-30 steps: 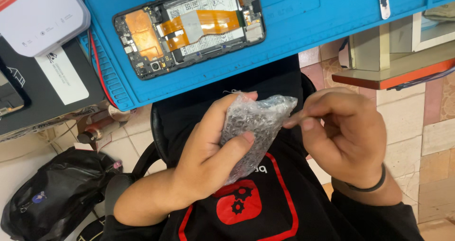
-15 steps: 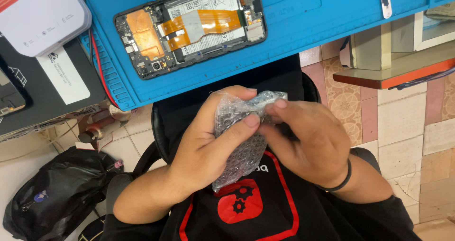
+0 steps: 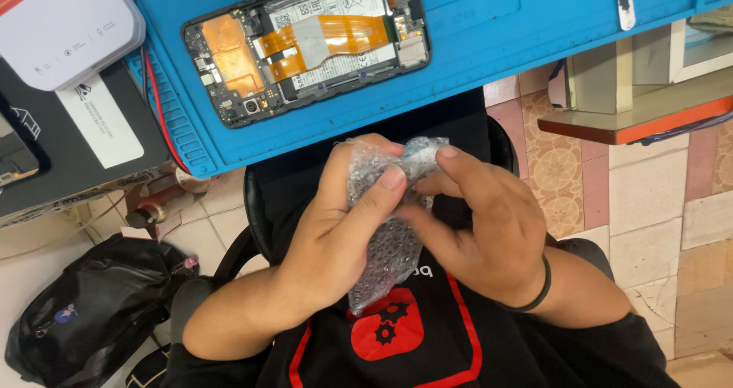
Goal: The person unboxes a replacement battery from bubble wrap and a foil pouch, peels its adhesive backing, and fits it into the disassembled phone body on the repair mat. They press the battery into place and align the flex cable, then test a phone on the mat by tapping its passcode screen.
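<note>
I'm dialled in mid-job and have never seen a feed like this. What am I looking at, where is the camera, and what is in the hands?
There is no machine here: these are a person's two bare hands, filmed by a camera worn on their head and looking down at their lap. The left hand and the right hand together grip a small bubble-wrap pouch, with fingers pinching near its top end. What is inside cannot be seen. Above them lies a blue work mat carrying an opened phone with its insides exposed. A white box sits at the upper left, and a black bag is on the floor.
</note>
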`<move>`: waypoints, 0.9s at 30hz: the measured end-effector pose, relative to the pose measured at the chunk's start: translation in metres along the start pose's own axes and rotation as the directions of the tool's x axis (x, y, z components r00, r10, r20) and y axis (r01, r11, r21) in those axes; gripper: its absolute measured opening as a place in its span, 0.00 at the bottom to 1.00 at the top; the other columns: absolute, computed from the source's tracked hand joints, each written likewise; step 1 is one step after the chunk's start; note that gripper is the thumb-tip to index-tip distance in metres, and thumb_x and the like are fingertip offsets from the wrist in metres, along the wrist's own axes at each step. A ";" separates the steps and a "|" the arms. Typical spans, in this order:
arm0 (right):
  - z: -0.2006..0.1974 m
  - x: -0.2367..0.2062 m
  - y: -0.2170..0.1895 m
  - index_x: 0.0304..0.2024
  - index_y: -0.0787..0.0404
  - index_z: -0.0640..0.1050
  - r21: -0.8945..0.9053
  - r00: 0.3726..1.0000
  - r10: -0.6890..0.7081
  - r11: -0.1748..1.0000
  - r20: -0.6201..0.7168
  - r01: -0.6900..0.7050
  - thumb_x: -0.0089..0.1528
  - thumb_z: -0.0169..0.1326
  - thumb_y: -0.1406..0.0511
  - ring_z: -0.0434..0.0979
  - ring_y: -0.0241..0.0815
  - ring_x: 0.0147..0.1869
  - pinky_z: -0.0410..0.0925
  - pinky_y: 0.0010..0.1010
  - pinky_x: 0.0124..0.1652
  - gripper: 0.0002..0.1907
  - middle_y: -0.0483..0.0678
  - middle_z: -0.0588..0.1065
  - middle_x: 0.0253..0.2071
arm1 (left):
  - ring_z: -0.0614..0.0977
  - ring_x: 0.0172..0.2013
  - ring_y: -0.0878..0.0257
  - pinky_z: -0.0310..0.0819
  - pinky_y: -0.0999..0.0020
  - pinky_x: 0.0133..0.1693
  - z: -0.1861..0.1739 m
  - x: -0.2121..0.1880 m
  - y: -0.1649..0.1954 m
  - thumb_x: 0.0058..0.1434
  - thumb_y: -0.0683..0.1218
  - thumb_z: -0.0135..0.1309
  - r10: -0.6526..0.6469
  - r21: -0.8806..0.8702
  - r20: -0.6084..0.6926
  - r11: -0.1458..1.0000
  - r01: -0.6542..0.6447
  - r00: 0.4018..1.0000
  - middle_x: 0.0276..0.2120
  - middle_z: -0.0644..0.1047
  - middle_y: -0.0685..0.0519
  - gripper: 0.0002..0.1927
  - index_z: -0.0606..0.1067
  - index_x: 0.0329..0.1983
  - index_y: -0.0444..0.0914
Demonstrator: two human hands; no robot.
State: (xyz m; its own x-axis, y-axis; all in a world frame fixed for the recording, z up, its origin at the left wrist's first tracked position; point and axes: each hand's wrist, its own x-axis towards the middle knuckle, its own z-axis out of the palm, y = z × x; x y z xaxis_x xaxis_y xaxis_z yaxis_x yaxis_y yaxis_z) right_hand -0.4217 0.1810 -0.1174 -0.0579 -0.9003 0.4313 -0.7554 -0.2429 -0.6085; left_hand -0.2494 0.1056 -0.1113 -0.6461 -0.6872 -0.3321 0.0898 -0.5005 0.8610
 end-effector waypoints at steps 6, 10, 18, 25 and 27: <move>0.005 -0.001 -0.001 0.61 0.69 0.66 -0.027 0.998 -0.066 0.997 -0.019 0.066 0.62 0.65 0.77 0.82 0.44 0.40 0.72 0.30 0.39 0.29 0.50 0.79 0.38 | 0.75 0.48 0.70 0.72 0.73 0.51 0.000 -0.001 0.000 0.77 0.46 0.45 -0.018 0.068 0.008 0.998 0.017 1.000 0.49 0.74 0.53 0.15 0.66 0.62 0.36; -0.009 0.000 0.002 0.58 0.67 0.68 -0.016 0.989 0.121 0.993 0.080 -0.120 0.61 0.62 0.75 0.81 0.44 0.41 0.70 0.30 0.40 0.25 0.50 0.79 0.37 | 0.77 0.43 0.70 0.74 0.72 0.46 -0.007 0.003 0.001 0.72 0.43 0.53 0.017 0.196 0.032 0.980 -0.023 0.999 0.43 0.77 0.54 0.15 0.69 0.59 0.36; -0.083 0.016 0.038 0.57 0.66 0.67 0.409 0.819 0.253 0.767 0.515 -0.495 0.63 0.55 0.75 0.77 0.35 0.37 0.72 0.26 0.39 0.20 0.46 0.74 0.34 | 0.86 0.48 0.60 0.80 0.70 0.51 -0.021 0.010 0.005 0.66 0.37 0.59 0.209 0.323 0.404 0.878 -0.352 0.891 0.47 0.81 0.49 0.10 0.75 0.50 0.37; -0.109 0.030 0.077 0.52 0.62 0.65 0.383 0.726 0.125 0.782 0.676 -0.492 0.66 0.54 0.71 0.76 0.32 0.33 0.71 0.23 0.34 0.15 0.45 0.75 0.34 | 0.87 0.44 0.58 0.82 0.69 0.45 -0.019 0.010 0.006 0.62 0.39 0.59 0.157 0.281 0.508 0.899 -0.335 0.847 0.50 0.81 0.47 0.12 0.77 0.50 0.39; -0.113 0.026 0.089 0.51 0.63 0.65 0.390 0.753 0.207 0.753 0.624 -0.530 0.66 0.51 0.72 0.79 0.34 0.33 0.73 0.25 0.34 0.13 0.48 0.76 0.34 | 0.87 0.43 0.58 0.82 0.69 0.44 -0.021 0.010 0.008 0.61 0.41 0.60 0.164 0.297 0.528 0.884 -0.362 0.834 0.50 0.80 0.47 0.12 0.78 0.48 0.40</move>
State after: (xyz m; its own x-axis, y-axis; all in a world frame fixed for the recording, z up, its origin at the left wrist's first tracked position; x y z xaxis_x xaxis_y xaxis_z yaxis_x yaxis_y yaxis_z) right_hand -0.5641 0.1766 -0.0853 0.2073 -0.9539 -0.2169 -0.2835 0.1537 -0.9466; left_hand -0.2393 0.0841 -0.1156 -0.9237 -0.3770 0.0676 0.0879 -0.0370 0.9954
